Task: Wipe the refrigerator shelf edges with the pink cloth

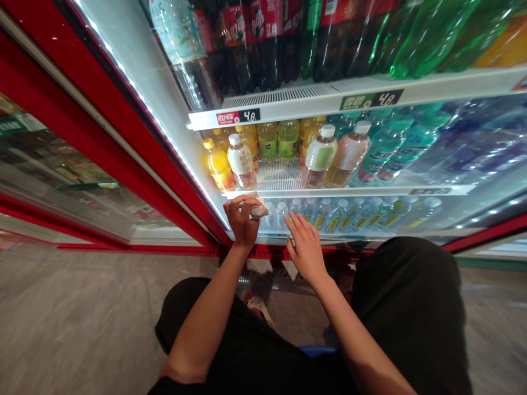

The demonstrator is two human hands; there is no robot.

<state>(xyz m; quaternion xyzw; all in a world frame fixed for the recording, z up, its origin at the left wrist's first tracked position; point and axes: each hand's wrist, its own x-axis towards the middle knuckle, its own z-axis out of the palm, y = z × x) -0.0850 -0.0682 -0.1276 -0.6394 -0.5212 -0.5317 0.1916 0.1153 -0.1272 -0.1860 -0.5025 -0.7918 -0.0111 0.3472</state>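
My left hand (244,222) is closed around a small white thing (259,210) that looks like a crumpled cloth; the fingers cover most of it. It is at the front edge of the middle shelf (346,192), near the left end. To its right, my right hand (305,246) is open, fingers stretched out and holding nothing, in front of the lower row of clear bottles (341,215). Just above the left hand stand a white-capped bottle with a pale label (242,162) and a yellow juice bottle (218,164). Two more white-capped bottles, one green-labelled (320,156) and one pink-labelled (349,153), stand farther right.
The upper shelf edge (296,108) carries price tags, with cola bottles (263,49) and green bottles (432,38) above it. Teal bottles (387,145) fill the middle shelf's right side. A red frame (123,137) borders the cooler on the left. My knees (407,307) flank my arms.
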